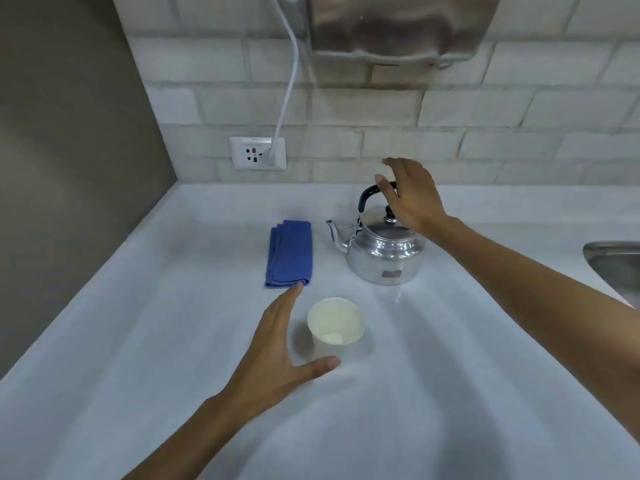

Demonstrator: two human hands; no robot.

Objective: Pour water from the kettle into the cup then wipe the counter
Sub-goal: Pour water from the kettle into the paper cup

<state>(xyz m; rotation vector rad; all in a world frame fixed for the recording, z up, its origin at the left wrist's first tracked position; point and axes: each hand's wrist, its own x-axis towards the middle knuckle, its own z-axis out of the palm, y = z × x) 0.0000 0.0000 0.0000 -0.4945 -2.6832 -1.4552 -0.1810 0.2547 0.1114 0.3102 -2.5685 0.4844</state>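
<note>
A shiny metal kettle with a black handle stands upright on the white counter, spout pointing left. My right hand hovers over its handle with fingers spread, not closed around it. A white paper cup stands in front of the kettle. My left hand lies open just left of the cup, thumb curving below it, not gripping. A folded blue cloth lies left of the kettle.
A steel sink edge shows at the right. A wall socket with a white cable plugged in sits on the tiled backsplash. A metal appliance hangs above. A grey wall bounds the counter on the left.
</note>
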